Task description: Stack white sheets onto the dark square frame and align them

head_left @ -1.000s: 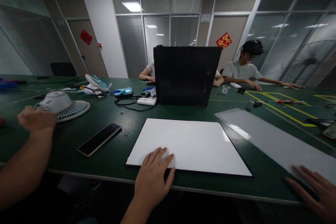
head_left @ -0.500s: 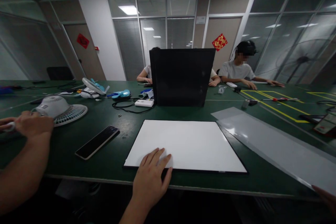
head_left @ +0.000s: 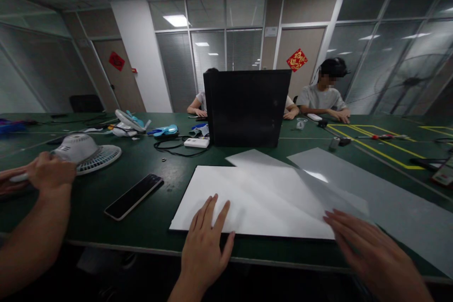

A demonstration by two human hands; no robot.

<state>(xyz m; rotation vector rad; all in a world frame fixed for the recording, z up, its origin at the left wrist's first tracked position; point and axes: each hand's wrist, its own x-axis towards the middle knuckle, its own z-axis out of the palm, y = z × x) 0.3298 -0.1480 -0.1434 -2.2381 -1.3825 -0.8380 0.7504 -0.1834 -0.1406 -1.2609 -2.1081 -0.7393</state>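
Note:
A white rectangular panel (head_left: 198,212) with a thin black edge lies flat on the table near me. My left hand (head_left: 207,240) rests on its front edge, palm down, fingers spread. A thin translucent sheet (head_left: 255,156) lies slanted across the panel, one corner sticking out past the far edge. At the right end of this sheet is my right hand (head_left: 371,250), slightly blurred, its fingers close together on the sheet's edge; the thumb is mostly hidden beneath. Further right lies another translucent sheet (head_left: 396,203).
Left of the panel lies a phone (head_left: 134,197). Another person's hand (head_left: 53,172) grips a white fan (head_left: 79,148). A black upright panel (head_left: 247,108) stands ahead, a white box (head_left: 197,142) beside it. A seated person (head_left: 322,99) works across the green table (head_left: 141,155).
My right hand has come in from the lower right with one translucent sheet, now over the white panel. The other sheet stays at the right. My left hand has barely moved.

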